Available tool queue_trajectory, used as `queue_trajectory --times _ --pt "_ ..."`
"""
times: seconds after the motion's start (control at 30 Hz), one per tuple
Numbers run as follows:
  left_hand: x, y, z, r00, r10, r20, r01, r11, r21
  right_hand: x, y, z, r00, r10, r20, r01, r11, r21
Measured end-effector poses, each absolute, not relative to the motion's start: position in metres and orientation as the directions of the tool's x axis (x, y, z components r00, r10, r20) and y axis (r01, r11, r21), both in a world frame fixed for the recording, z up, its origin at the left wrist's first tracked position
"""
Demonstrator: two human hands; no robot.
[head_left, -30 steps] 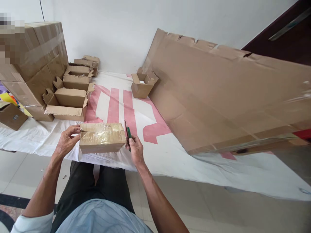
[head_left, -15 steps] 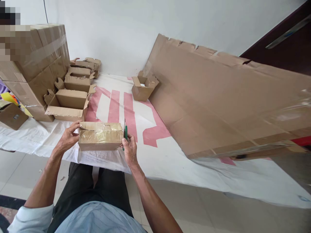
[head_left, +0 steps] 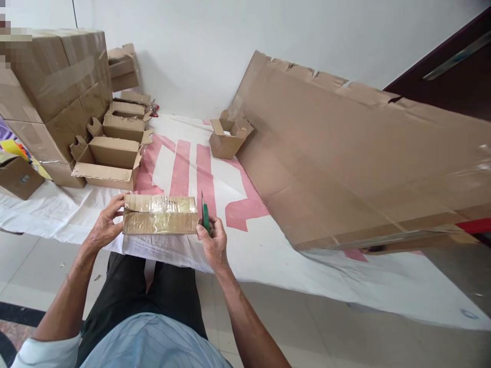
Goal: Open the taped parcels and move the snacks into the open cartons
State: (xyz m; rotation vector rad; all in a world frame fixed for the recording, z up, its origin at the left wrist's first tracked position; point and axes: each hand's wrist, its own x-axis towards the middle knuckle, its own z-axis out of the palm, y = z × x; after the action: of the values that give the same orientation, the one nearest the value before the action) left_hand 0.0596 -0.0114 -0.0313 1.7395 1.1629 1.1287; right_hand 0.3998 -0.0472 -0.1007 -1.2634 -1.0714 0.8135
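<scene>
A small taped cardboard box (head_left: 160, 224) sits near the table's front edge, with shiny clear tape across its top and a gap between its flaps. My left hand (head_left: 108, 221) grips its left end, fingers behind and thumb in front. In my right hand (head_left: 213, 240) is a green-handled utility knife (head_left: 206, 216), its thin blade pointing up and away from me. The thumb of that hand is at the box's right end; whether it presses on the box I cannot tell. Beyond my left hand stands an open cardboard box (head_left: 111, 158).
Stacked sealed cartons (head_left: 57, 87) rise at the left. Several opened boxes line up beside them. A small open box (head_left: 226, 140) stands at the back. A large cardboard sheet (head_left: 345, 163) leans over the right side of the white-covered table (head_left: 261, 260).
The taped box has tipped so its top faces me more. My right hand and knife have shifted slightly right. At the back left, an open box has been lifted above the row.
</scene>
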Motion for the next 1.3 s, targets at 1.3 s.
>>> queue_trajectory --times 1.3 --pt "0.061 -0.027 -0.041 0.259 0.912 0.317 0.390 -0.399 0.830 0.357 -0.004 0.081 -0.644 0.753 0.135 0.682 0.646 -0.343"
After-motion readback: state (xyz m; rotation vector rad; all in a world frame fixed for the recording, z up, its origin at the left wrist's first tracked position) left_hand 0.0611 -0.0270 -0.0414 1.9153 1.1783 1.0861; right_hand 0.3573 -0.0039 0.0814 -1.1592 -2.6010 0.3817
